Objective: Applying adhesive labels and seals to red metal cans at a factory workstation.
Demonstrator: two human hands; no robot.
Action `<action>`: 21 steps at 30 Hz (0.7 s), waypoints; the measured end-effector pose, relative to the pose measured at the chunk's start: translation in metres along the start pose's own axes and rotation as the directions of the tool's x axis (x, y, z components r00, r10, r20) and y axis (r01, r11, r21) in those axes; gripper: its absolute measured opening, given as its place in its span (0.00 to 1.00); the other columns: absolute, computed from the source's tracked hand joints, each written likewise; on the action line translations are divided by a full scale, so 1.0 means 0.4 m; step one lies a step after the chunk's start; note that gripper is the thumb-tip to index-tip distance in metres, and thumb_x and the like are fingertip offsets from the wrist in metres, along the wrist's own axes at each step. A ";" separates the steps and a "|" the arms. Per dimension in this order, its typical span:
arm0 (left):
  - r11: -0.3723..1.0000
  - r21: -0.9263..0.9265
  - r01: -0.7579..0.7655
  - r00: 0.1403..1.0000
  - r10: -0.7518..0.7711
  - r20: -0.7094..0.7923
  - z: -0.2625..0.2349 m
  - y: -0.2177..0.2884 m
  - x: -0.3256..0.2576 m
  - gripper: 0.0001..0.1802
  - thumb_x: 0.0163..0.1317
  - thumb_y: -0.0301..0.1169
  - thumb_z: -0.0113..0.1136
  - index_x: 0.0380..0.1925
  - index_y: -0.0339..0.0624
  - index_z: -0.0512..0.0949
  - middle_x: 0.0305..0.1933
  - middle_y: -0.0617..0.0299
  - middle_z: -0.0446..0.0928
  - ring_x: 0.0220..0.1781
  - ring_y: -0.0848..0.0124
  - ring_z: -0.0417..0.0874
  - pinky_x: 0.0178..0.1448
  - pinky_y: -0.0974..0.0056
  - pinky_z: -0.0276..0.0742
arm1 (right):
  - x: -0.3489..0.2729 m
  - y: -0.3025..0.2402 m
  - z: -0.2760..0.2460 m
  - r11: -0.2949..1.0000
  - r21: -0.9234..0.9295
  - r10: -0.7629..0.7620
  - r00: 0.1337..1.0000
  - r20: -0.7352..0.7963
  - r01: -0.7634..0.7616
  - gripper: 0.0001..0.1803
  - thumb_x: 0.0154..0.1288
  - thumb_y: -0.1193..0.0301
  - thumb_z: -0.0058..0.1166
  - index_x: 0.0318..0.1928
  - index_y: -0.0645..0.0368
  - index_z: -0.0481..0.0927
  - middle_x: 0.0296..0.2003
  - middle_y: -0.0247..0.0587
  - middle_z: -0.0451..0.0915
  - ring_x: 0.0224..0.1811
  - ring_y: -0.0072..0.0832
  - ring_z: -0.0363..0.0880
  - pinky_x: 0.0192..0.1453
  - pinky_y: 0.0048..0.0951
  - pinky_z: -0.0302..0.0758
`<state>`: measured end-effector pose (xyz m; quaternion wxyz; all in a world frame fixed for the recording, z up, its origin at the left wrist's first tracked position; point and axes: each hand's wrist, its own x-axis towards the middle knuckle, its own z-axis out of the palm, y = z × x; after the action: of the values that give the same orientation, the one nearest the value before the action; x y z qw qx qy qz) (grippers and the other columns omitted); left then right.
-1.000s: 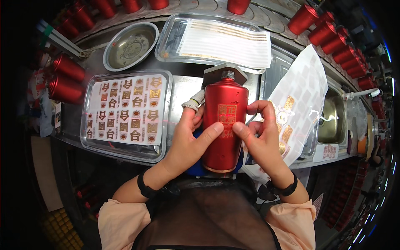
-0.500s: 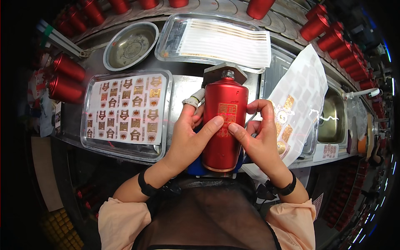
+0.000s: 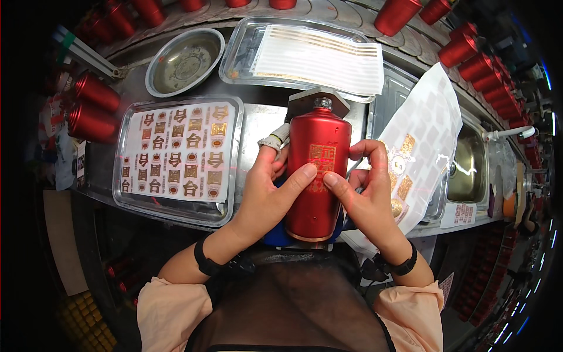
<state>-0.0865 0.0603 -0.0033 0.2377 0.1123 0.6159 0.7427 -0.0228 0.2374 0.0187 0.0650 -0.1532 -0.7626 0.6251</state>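
Note:
A red metallic bottle point(image 3: 319, 214) with a clear neck lies in front of me, its neck pointing away and its gold-rimmed base toward me. A gold square decal with characters point(image 3: 322, 155) sits on its front. My left hand point(image 3: 271, 176) wraps the bottle's left side, its thumb pressed on the decal's lower part; one finger wears a whitish finger cover point(image 3: 274, 138). My right hand point(image 3: 370, 188) is at the right side, thumb tip against the decal beside the left thumb and fingers curled at the bottle's edge. A grey angular block point(image 3: 305, 101) is behind the neck.
On the left, a clear tray point(image 3: 233, 205) carries a sheet of gold decals point(image 3: 176, 149). Behind are a metal bowl point(image 3: 185, 61) and another tray point(image 3: 237, 41) with striped sheets. At right lie a translucent decal sheet point(image 3: 431, 117) and a sink point(image 3: 469, 176). Red bottles point(image 3: 396, 14) line a curved conveyor.
The red bottles on the far conveyor have shifted to the right. Both hands and the held bottle have barely moved, the thumbs staying on the decal.

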 end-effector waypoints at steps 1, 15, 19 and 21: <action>0.999 -0.044 0.010 1.000 -0.011 -0.003 0.004 0.007 -0.002 0.37 0.69 0.33 0.64 0.71 0.33 0.58 0.67 0.45 0.71 0.68 0.65 0.75 0.71 0.61 0.70 | 0.000 0.000 0.000 1.000 0.000 0.000 1.000 0.002 0.000 0.31 0.57 0.67 0.75 0.54 0.61 0.68 0.50 0.37 0.71 0.20 0.09 0.60 0.21 0.16 0.60; 0.992 -0.128 0.001 1.000 -0.003 -0.014 -0.041 -0.018 -0.020 0.34 0.74 0.30 0.57 0.74 0.31 0.55 0.72 0.44 0.69 0.72 0.66 0.71 0.75 0.61 0.67 | 0.000 -0.005 -0.052 0.976 0.209 0.034 0.989 0.145 -0.064 0.19 0.72 0.73 0.56 0.59 0.58 0.69 0.54 0.36 0.72 0.31 0.09 0.74 0.24 0.14 0.72; 0.985 -0.167 0.030 0.999 -0.026 0.026 -0.034 -0.017 -0.029 0.33 0.72 0.32 0.62 0.71 0.32 0.61 0.71 0.45 0.69 0.74 0.65 0.69 0.76 0.60 0.65 | -0.003 -0.015 -0.041 0.978 0.198 0.048 0.992 0.119 -0.071 0.20 0.70 0.73 0.59 0.58 0.59 0.69 0.54 0.37 0.72 0.27 0.08 0.72 0.24 0.13 0.69; 0.989 -0.148 0.014 1.000 -0.010 0.029 -0.024 -0.015 -0.032 0.34 0.71 0.32 0.63 0.71 0.32 0.61 0.71 0.45 0.69 0.74 0.64 0.69 0.76 0.59 0.65 | -0.003 -0.003 -0.032 0.983 0.177 0.025 0.995 0.098 -0.042 0.22 0.68 0.72 0.62 0.58 0.59 0.69 0.53 0.38 0.72 0.25 0.07 0.69 0.24 0.13 0.67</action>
<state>-0.0787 0.0465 -0.0095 0.2587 0.1010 0.5562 0.7833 -0.0182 0.2487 0.0228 0.0317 -0.1296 -0.7028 0.6988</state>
